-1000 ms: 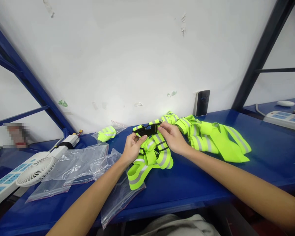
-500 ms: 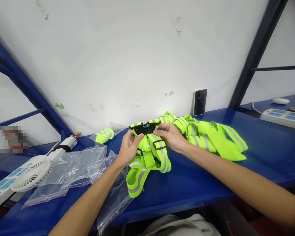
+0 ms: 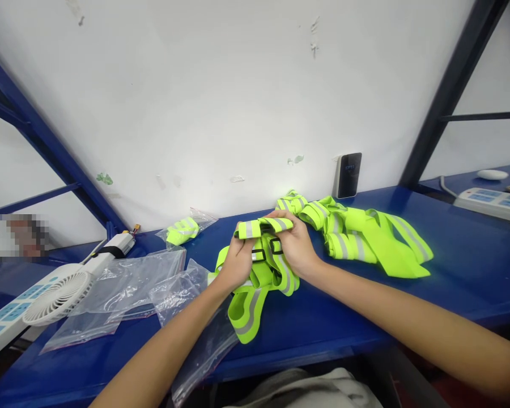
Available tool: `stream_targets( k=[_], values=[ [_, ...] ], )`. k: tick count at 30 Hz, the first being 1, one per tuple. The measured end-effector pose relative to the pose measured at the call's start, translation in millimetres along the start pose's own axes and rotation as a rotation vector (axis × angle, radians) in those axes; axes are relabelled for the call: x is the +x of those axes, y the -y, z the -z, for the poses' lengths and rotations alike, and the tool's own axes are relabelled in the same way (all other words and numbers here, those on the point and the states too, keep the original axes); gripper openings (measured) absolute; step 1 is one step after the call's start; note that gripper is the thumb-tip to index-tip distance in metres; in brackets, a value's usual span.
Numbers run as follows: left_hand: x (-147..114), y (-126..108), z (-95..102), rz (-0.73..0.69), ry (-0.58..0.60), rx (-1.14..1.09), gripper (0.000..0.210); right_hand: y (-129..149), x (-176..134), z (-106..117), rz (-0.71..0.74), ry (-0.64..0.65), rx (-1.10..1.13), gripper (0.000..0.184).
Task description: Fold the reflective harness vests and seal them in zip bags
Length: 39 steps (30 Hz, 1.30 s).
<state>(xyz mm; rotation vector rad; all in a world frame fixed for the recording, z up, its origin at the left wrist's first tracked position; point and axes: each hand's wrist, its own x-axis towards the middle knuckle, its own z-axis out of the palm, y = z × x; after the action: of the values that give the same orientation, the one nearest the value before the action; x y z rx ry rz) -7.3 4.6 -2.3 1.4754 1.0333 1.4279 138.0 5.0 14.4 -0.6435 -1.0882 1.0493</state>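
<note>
In the middle of the head view is a neon-yellow reflective strap harness with silver stripes and black slider buckles. My left hand is closed on the left end of its top band, thumb in front. The right end of that band is gripped by my right hand, whose fingers curl behind it. Below the hands the looped straps hang and rest on the blue table. The black buckle at the band is mostly hidden by the folded webbing. More neon-yellow reflective straps lie bunched to the right of my right hand.
Clear zip bags lie on the left, beside a white handheld fan and a power strip. A bagged yellow strap sits near the wall. A dark-screened device leans there; another power strip is far right.
Both hands have turned the top band over, so its yellow striped side now faces me instead of the black buckle. The hands moved slightly right and the lower straps shifted with them.
</note>
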Motion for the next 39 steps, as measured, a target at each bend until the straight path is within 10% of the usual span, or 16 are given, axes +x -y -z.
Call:
stream_targets(
  k=[11, 19, 25, 39],
  values=[
    [-9, 6, 4.8, 0.210, 0.325, -0.317, 0.055, 1, -5, -1, -0.033, -0.071, -0.070, 0.030],
    [-3, -16, -7.6, 0.241, 0.080, -0.513, 0.042, 3, -4, 5, -0.060, 0.045, -0.073, 0.048],
    [0, -18, -2.8, 0.092, 0.119, -0.465, 0.050, 15, 9, 16, -0.187, 0.306, 0.202, 0.059],
    [11, -15, 13.4, -0.256, -0.073, -0.050, 0.033, 23, 20, 27, -0.318, 0.567, -0.162, 0.046]
  ],
)
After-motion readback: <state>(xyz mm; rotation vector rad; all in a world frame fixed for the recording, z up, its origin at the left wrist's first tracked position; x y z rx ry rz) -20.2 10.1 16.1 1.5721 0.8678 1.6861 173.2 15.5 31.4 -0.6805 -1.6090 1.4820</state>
